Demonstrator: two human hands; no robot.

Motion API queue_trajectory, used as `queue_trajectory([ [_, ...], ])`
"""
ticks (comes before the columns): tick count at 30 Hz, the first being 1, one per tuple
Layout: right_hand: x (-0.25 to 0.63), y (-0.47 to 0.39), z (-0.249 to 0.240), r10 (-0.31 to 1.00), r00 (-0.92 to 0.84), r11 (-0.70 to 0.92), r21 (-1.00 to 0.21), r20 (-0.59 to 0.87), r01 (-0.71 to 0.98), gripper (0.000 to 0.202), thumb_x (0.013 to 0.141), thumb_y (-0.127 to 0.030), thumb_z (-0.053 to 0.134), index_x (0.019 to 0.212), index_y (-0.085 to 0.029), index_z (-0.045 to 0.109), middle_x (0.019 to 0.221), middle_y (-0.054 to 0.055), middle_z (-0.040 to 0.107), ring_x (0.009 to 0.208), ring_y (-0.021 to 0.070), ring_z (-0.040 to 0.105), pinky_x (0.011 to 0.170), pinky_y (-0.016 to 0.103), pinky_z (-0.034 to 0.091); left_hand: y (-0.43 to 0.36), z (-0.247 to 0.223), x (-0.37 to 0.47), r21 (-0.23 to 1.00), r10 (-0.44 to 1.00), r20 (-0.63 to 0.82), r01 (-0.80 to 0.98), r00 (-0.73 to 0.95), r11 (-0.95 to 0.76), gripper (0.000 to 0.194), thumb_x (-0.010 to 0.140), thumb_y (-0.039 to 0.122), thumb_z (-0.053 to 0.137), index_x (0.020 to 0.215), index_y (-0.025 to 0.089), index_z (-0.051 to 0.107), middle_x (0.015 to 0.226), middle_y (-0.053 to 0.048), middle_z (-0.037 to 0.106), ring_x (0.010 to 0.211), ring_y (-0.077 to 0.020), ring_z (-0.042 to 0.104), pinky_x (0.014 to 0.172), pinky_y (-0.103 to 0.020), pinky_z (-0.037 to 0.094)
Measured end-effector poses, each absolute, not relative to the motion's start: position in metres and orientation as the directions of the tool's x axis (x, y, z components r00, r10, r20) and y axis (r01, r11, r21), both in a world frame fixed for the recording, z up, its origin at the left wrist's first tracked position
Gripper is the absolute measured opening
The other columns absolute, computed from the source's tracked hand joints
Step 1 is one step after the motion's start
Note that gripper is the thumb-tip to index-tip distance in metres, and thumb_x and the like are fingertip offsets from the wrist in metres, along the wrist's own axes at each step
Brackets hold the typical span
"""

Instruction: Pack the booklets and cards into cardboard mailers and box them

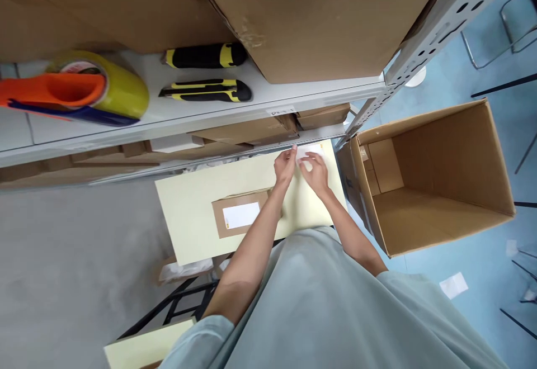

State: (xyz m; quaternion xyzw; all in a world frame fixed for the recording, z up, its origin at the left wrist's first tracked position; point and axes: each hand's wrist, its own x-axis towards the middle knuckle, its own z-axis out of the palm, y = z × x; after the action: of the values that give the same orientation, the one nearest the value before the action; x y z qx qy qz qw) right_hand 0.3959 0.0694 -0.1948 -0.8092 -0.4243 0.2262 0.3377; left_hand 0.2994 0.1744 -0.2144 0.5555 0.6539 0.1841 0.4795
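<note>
A small white label sheet (315,149) is at the far right end of the cream tabletop, partly covered by my fingers. My left hand (285,166) is closed at the sheet's left edge, fingertips pinched together. My right hand (314,173) has its fingers bent and pinching the near edge of the same sheet. To the left of my forearm, a flat brown cardboard box (218,215) with a white label (241,216) on top lies on the cream table (188,201). My left forearm hides part of that box.
A large open cardboard box (440,207) stands right of the table. On the shelf (272,92) above are a tape dispenser (121,89) and two utility knives (205,56). Big cartons (327,17) sit behind them. A metal post (428,45) rises at the shelf's right end.
</note>
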Motion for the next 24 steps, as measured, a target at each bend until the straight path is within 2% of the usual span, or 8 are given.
queue_trajectory([
  [2, 0.388, 0.074, -0.192, 0.910, 0.400, -0.340, -0.743, -0.106, 0.576, 0.036, 0.115, -0.032, 0.050, 0.130, -0.021, 0.081, 0.146, 0.013, 0.068, 0.135, 0.0267, 0.061, 0.120, 0.040, 0.048, 0.180, -0.208, 0.287, 0.796, 0.922, -0.386, 0.520, 0.040, 0.310, 0.039, 0.097, 0.057, 0.072, 0.094, 0.018, 0.075, 0.094, -0.006, 0.078, 0.087, -0.0191, 0.069, 0.084, -0.028, 0.053],
  [3, 0.386, 0.077, -0.192, 0.917, 0.369, -0.358, -0.719, -0.151, 0.596, 0.040, 0.116, -0.032, 0.047, 0.141, -0.020, 0.076, 0.147, 0.015, 0.067, 0.135, 0.0280, 0.060, 0.119, 0.041, 0.047, 0.184, -0.205, 0.280, 0.786, 0.929, -0.370, 0.532, 0.000, 0.314, 0.038, 0.096, 0.055, 0.073, 0.087, 0.018, 0.072, 0.087, -0.004, 0.074, 0.082, -0.0181, 0.065, 0.080, -0.028, 0.051],
  [5, 0.388, 0.087, -0.195, 0.896, 0.343, -0.442, -0.628, -0.281, 0.640, 0.052, 0.115, -0.030, 0.044, 0.163, -0.016, 0.058, 0.146, 0.019, 0.064, 0.135, 0.0314, 0.057, 0.118, 0.044, 0.047, 0.191, -0.204, 0.266, 0.742, 0.930, -0.361, 0.584, -0.067, 0.330, 0.038, 0.098, 0.051, 0.071, 0.076, 0.020, 0.065, 0.074, 0.000, 0.064, 0.074, -0.0164, 0.057, 0.074, -0.027, 0.046],
  [7, 0.392, 0.099, -0.201, 0.857, 0.297, -0.496, -0.518, -0.422, 0.696, 0.063, 0.113, -0.024, 0.043, 0.175, -0.017, 0.039, 0.148, 0.021, 0.062, 0.136, 0.0336, 0.054, 0.116, 0.046, 0.046, 0.198, -0.204, 0.255, 0.701, 0.923, -0.377, 0.626, -0.081, 0.342, 0.041, 0.099, 0.049, 0.070, 0.070, 0.022, 0.057, 0.066, 0.003, 0.055, 0.070, -0.0159, 0.049, 0.070, -0.027, 0.042],
  [11, 0.396, 0.120, -0.213, 0.777, 0.225, -0.510, -0.379, -0.588, 0.772, 0.077, 0.107, -0.011, 0.041, 0.181, -0.026, 0.025, 0.157, 0.021, 0.055, 0.144, 0.0333, 0.050, 0.119, 0.047, 0.042, 0.203, -0.202, 0.248, 0.643, 0.926, -0.368, 0.698, -0.082, 0.317, 0.047, 0.100, 0.043, 0.070, 0.064, 0.024, 0.045, 0.061, 0.005, 0.042, 0.066, -0.0154, 0.039, 0.065, -0.028, 0.033],
  [16, 0.392, 0.129, -0.221, 0.741, 0.233, -0.517, -0.314, -0.630, 0.796, 0.083, 0.103, -0.008, 0.044, 0.181, -0.029, 0.023, 0.165, 0.020, 0.048, 0.153, 0.0333, 0.044, 0.120, 0.046, 0.041, 0.200, -0.196, 0.252, 0.646, 0.935, -0.348, 0.706, -0.064, 0.289, 0.051, 0.101, 0.039, 0.068, 0.062, 0.023, 0.039, 0.063, 0.004, 0.041, 0.064, -0.0143, 0.034, 0.065, -0.029, 0.030],
  [20, 0.391, 0.130, -0.222, 0.722, 0.246, -0.530, -0.289, -0.647, 0.797, 0.084, 0.104, -0.009, 0.045, 0.182, -0.030, 0.021, 0.166, 0.020, 0.046, 0.154, 0.0337, 0.043, 0.120, 0.046, 0.040, 0.196, -0.195, 0.253, 0.667, 0.923, -0.379, 0.670, -0.071, 0.326, 0.049, 0.099, 0.044, 0.070, 0.062, 0.023, 0.046, 0.062, 0.004, 0.046, 0.063, -0.0141, 0.037, 0.067, -0.029, 0.033],
  [24, 0.395, 0.131, -0.223, 0.723, 0.244, -0.525, -0.285, -0.646, 0.802, 0.081, 0.105, -0.012, 0.043, 0.181, -0.032, 0.023, 0.167, 0.020, 0.046, 0.153, 0.0336, 0.044, 0.120, 0.048, 0.039, 0.193, -0.194, 0.254, 0.669, 0.908, -0.403, 0.642, -0.112, 0.375, 0.045, 0.095, 0.053, 0.074, 0.067, 0.023, 0.056, 0.064, 0.002, 0.053, 0.067, -0.0165, 0.047, 0.071, -0.029, 0.041],
])
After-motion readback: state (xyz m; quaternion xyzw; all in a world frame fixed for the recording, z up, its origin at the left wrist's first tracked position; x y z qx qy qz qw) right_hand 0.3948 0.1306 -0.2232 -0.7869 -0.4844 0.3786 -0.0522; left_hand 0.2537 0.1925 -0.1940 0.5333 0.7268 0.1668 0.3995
